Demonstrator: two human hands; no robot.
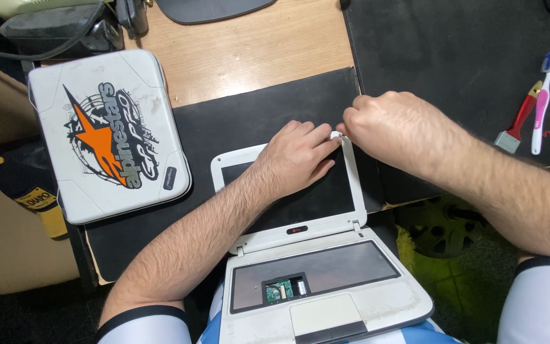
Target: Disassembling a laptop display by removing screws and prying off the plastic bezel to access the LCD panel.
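While the left hand is pressing flat on the dark screen to steady it, the right hand is pinching the white bezel of the opened small laptop at centre frame, its keyboard removed.

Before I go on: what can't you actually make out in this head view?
- Top right corner of the small white laptop screen bezel: covered by the right hand.
- What the left hand fingertips press: hidden beneath them.
- Exposed green circuit board: too small for detail.
- Laptop's front edge: cut off by the frame.
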